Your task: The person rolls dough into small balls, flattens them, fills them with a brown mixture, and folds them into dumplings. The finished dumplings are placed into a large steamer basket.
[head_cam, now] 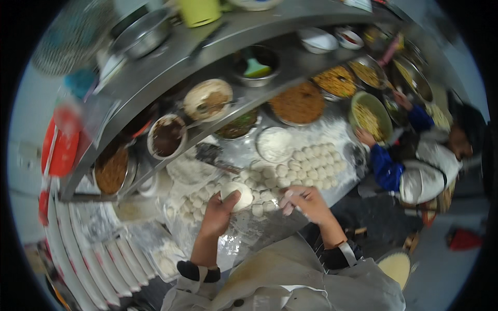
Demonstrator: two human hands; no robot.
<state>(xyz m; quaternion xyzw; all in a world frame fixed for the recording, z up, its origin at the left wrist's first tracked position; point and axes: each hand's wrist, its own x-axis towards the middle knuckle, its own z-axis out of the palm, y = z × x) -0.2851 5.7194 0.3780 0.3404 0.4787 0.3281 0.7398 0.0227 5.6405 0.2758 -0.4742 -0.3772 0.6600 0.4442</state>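
My left hand (218,214) grips a flattened round of white dough (238,196), thumb on its upper face and the fingers hidden behind. To the right of it, apart from the dough, my right hand (305,202) hovers over the steel worktable (256,229) with bent fingers; whether anything small sits between them is not clear. Below and beyond both hands, many small floured dough pieces (307,165) lie in rows. A round heap of white flour (275,144) is behind them. Left of that, a dark scraper-like tool (210,153) rests by more flour (190,167).
A steel shelf (175,66) overhangs the table's far side, carrying bowls. Under its edge stand a basin of brown filling (297,102) and a bowl of dark paste (167,136). At right, a co-worker (424,167) reaches into a green bowl (370,116). Long white packages (105,264) lie at lower left.
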